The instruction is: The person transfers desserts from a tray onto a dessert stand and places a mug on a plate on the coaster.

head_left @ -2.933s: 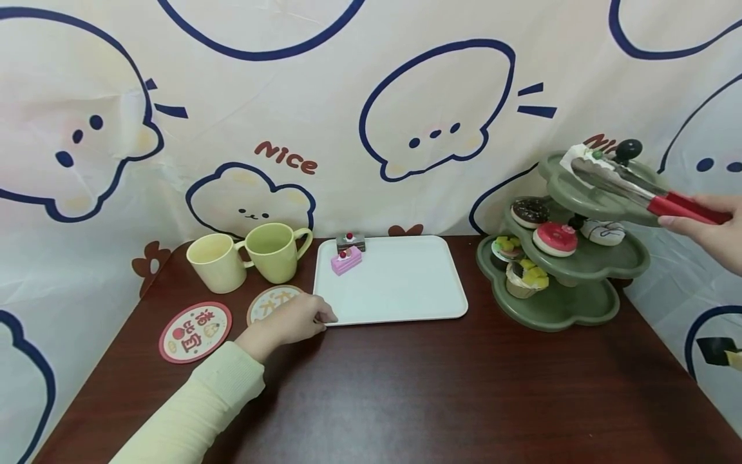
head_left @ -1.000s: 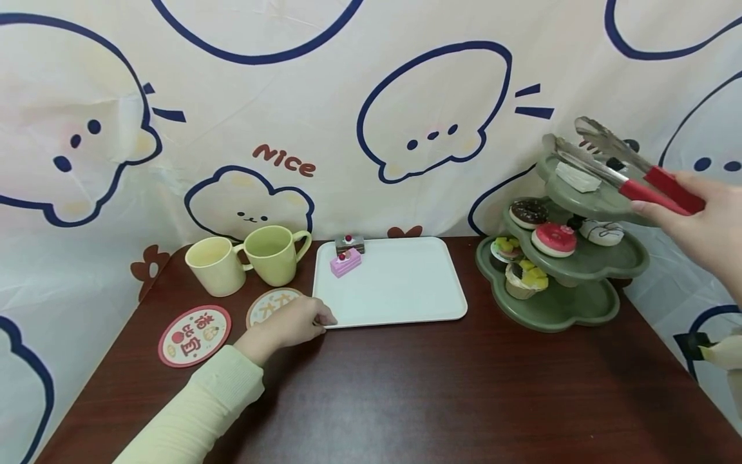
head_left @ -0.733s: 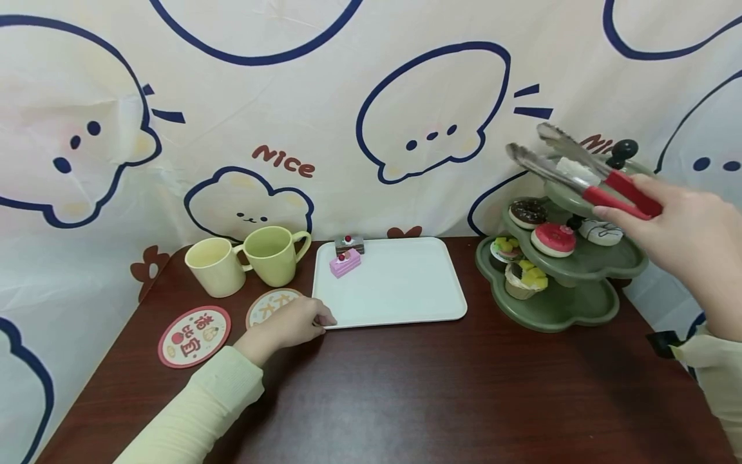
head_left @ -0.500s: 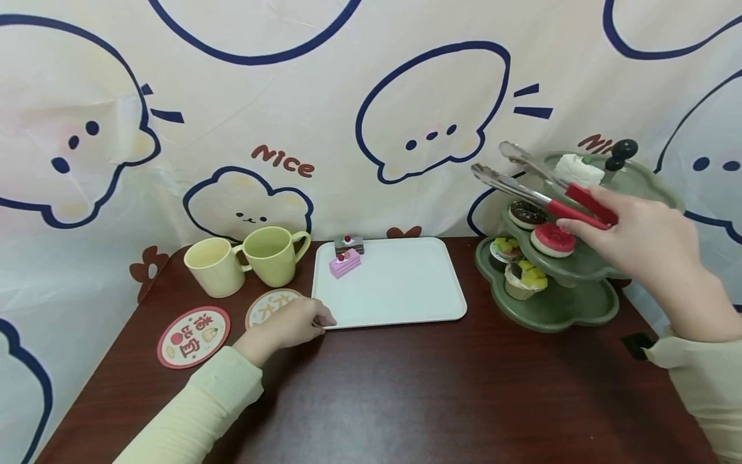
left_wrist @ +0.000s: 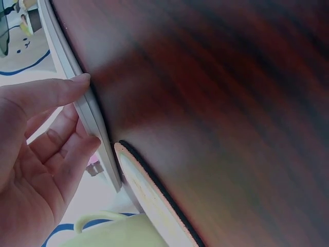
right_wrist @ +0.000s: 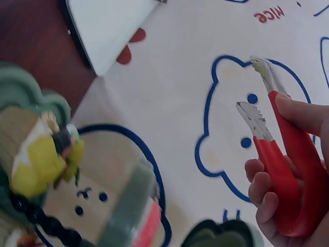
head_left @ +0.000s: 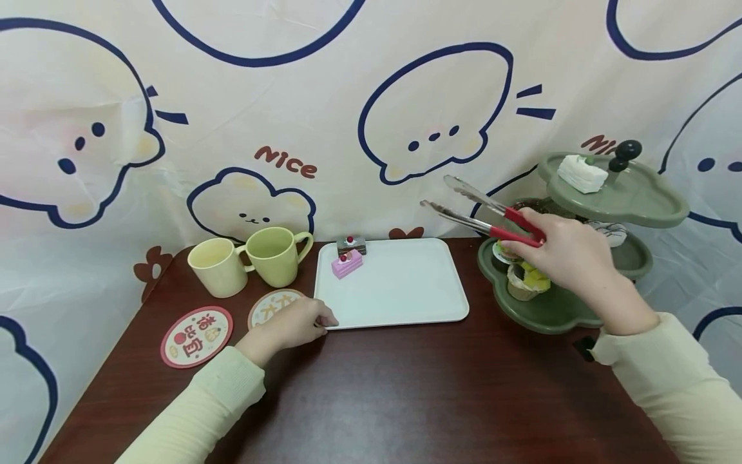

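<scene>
My left hand (head_left: 295, 320) holds the near left corner of the white tray (head_left: 406, 283); in the left wrist view thumb and fingers (left_wrist: 77, 87) lie along its rim. On the tray sit a pink cake slice (head_left: 346, 264) and a dark cake slice (head_left: 351, 245), each topped with a red berry. My right hand (head_left: 570, 254) grips red-handled metal tongs (head_left: 493, 218), their tips spread with nothing between them. The tongs hang in the air between tray and the green tiered stand (head_left: 649, 200). A white cake slice (head_left: 582, 174) lies on the stand's top tier.
Two yellow-green mugs (head_left: 217, 267) stand at the back left. In front of them lie a red-rimmed coaster (head_left: 197, 337) and another coaster (head_left: 269, 306) partly under my left arm. Cupcakes (head_left: 524, 283) sit on the stand's bottom tier; my right hand hides much of the middle one.
The tongs, earlier closed on the white cake slice at the top tier, have opened and left it there. My right hand has carried them left and down. The left hand stays put.
</scene>
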Tool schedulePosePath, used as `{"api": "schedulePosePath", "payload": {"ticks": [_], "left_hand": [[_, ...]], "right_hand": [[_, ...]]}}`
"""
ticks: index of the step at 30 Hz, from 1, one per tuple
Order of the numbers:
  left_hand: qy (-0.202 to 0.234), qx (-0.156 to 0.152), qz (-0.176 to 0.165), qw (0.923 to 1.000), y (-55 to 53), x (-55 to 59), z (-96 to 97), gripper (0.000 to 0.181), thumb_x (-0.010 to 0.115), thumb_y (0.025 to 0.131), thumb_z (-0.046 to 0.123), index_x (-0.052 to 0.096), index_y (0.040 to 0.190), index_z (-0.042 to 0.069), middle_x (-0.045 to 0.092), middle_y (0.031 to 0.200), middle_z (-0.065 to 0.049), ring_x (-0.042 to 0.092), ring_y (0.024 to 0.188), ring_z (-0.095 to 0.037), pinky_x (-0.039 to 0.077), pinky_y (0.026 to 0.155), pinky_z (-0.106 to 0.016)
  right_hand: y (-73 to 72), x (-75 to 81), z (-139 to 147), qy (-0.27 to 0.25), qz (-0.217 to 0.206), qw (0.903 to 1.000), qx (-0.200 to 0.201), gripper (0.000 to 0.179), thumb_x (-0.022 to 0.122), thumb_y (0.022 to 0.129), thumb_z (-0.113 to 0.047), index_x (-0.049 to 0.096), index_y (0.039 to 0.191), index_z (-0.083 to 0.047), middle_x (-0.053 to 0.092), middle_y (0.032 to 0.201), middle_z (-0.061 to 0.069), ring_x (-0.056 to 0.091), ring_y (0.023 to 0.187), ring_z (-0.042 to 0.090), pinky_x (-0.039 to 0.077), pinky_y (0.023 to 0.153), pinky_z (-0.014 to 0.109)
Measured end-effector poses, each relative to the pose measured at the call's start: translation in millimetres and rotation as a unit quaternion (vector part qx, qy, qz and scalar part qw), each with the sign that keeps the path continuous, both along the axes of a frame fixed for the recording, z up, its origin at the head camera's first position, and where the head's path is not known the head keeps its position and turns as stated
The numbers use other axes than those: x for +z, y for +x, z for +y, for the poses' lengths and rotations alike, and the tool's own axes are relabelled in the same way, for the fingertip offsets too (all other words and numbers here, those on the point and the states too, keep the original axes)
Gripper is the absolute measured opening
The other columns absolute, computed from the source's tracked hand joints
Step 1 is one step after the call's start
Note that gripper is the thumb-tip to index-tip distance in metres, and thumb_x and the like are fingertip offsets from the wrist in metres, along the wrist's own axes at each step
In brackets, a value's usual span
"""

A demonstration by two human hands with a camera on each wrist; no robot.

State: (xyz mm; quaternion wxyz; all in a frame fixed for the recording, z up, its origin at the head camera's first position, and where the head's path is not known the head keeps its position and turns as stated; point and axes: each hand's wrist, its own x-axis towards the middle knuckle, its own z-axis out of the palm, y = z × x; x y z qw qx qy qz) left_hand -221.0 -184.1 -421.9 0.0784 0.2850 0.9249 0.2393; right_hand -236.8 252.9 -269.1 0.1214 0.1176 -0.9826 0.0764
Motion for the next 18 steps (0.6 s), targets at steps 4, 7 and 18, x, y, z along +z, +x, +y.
{"api": "schedulePosePath", "payload": {"ticks": [4,7,18], "left_hand": [[-0.003,0.002,-0.002,1.0,-0.2,0.7,0.6,0.02,0.072,0.085,-0.009,0.079,0.097,0.006,0.074,0.095,0.0,0.068,0.09,-0.013,0.057,0.079,-0.032],[-0.004,0.004,-0.005,1.0,0.3,1.6,0.5,0.02,0.072,0.085,-0.009,0.079,0.097,0.006,0.074,0.096,-0.001,0.068,0.09,-0.013,0.057,0.079,-0.032],[-0.008,0.001,0.003,1.0,0.4,1.4,0.8,0.022,0.07,0.083,-0.009,0.079,0.097,0.006,0.075,0.095,0.0,0.069,0.096,-0.018,0.057,0.084,-0.037]], "right_hand": [[-5.7,-11.1,-11.4,0.006,-0.001,0.9998,0.019,0.078,0.067,0.092,-0.061,0.056,0.146,-0.006,0.069,0.096,0.018,0.057,0.073,0.03,0.04,0.049,0.04],[-10.8,-19.3,-22.2,0.002,-0.012,0.9994,0.031,0.076,0.069,0.092,-0.058,0.057,0.146,-0.006,0.07,0.097,0.019,0.057,0.075,0.03,0.04,0.049,0.039],[-34.2,-71.1,-57.6,-0.021,-0.073,0.995,0.065,0.07,0.072,0.092,-0.048,0.056,0.146,-0.005,0.071,0.11,0.019,0.06,0.079,0.029,0.044,0.056,0.037]]}}
